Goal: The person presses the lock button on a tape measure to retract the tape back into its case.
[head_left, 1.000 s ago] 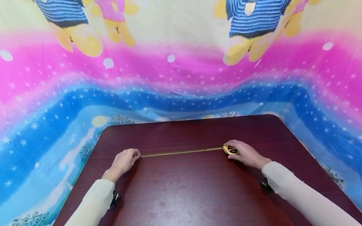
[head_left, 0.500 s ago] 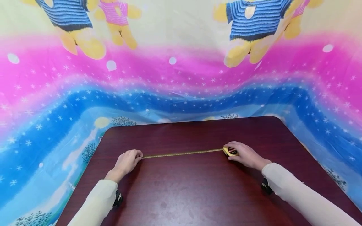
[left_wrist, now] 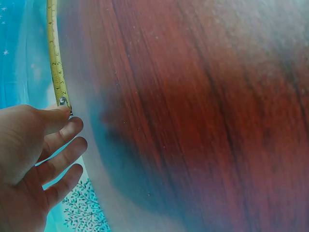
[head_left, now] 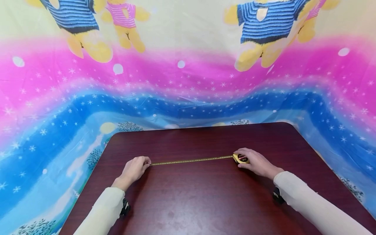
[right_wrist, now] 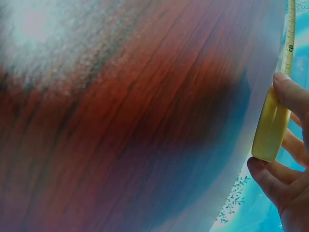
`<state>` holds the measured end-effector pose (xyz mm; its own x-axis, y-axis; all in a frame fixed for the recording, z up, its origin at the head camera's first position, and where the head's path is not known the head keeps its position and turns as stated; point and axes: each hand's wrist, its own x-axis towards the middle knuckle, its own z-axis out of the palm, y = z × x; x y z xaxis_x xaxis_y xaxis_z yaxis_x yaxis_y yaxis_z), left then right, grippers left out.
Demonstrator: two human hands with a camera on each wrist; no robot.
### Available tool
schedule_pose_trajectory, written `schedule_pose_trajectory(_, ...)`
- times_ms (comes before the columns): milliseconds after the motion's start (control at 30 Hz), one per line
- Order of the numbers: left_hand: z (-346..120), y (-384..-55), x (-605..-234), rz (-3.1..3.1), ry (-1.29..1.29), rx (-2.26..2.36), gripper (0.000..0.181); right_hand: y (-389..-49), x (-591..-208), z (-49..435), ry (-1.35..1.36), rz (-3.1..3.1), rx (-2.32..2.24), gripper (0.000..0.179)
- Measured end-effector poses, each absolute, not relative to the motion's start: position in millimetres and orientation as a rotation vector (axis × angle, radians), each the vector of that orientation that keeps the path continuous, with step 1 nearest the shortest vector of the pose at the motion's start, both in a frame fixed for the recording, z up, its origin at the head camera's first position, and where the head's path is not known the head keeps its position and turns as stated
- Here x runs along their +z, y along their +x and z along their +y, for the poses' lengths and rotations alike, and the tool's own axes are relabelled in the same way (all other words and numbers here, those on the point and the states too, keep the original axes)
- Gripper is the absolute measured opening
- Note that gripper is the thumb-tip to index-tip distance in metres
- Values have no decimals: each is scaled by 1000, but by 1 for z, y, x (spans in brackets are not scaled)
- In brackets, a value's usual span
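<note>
A yellow tape measure (head_left: pixel 241 159) with a black round label is gripped by my right hand (head_left: pixel 258 163), thumb on one side and fingers on the other. Its yellow blade (head_left: pixel 191 160) stretches left in a nearly straight line above the table. My left hand (head_left: pixel 133 171) pinches the blade's end between thumb and index finger. In the left wrist view, the metal end hook (left_wrist: pixel 63 101) shows at the thumb tip, and the other fingers (left_wrist: pixel 67 157) are loosely bent. The right wrist view shows the case (right_wrist: pixel 271 125) edge-on, with the thumb near where the blade comes out.
A dark red-brown wooden table (head_left: pixel 188 195) with rounded corners lies under both hands. Behind it and at its sides hangs a printed cloth (head_left: pixel 182 78) with bears and snowflakes. Dark wrist devices (head_left: pixel 124 208) sit below both pale sleeves (head_left: pixel 308 195).
My left hand has shifted slightly to the right in the head view, and the visible blade is slightly shorter. The head view itself has drifted a little. Both grips look the same.
</note>
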<state>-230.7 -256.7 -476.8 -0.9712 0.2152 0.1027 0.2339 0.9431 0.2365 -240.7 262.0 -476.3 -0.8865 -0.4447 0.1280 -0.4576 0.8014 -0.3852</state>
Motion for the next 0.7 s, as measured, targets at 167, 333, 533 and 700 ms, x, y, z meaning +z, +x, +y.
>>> schedule_pose_trajectory(167, -256, -231, -476, -3003, -371, -381, 7, -241, -477, 262, 737, -2960, 649, 54)
schedule_pose_trajectory(333, -254, -233, -476, -3008, -378, -387, 7, -242, -476, 261, 730, -2975, 652, 55)
schedule_pose_trajectory(533, -254, -233, -476, -3007, -381, -376, 7, -243, -475, 257, 753, -2961, 645, 54)
schedule_pose_trajectory(700, -254, -233, -476, -3002, -381, -376, 7, -244, -473, 253, 758, -2965, 640, 53)
